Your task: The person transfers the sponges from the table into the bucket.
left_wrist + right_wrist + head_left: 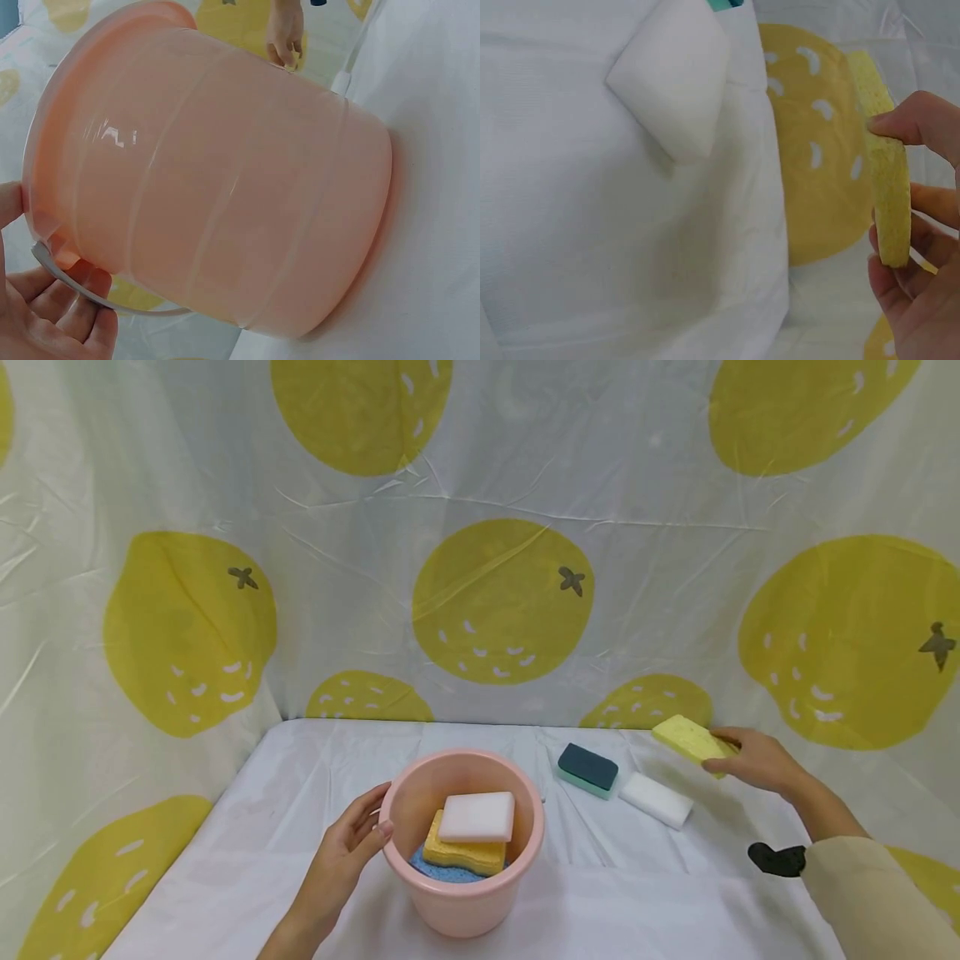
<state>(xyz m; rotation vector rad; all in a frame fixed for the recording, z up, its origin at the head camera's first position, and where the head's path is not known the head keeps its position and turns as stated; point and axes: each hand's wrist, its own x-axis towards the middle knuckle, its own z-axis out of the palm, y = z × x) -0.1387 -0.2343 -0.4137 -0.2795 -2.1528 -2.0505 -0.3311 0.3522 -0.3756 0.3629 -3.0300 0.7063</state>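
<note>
- The right hand [757,760] holds a yellow sponge [688,739] off the table, thumb on one flat face and fingers curled under the other (the right wrist view shows the pinch plainly, with the sponge [885,172] seen edge-on between the thumb and the fingertips).
- Just beyond those fingertips, on the white cloth [622,885], lies a white sponge [655,799], clear of the hand and not touching the yellow one.
- A little further out from the same fingers sits a dark green sponge [588,769] with a pale green underside, just beside the white one.
- The left hand [347,847] rests against the side of a pink bucket [457,902], with the thumb up at the rim and the fingers lightly bent around the wall.
- In the left wrist view the fingers [64,307] are relaxed and lie beside the bucket's thin white handle [75,281], rather than clamped on it; I cannot tell how firmly they press.
- Inside the bucket, just past the left thumb, there is a small stack: a white sponge block [477,816] on top, an orange-yellow sponge [461,853] under it, and something blue [442,870] at the bottom.
- The two hands are well apart, with the bucket by the left fingers and the loose sponges by the right.
- A lemon-print curtain [502,602] hangs behind everything.
</note>
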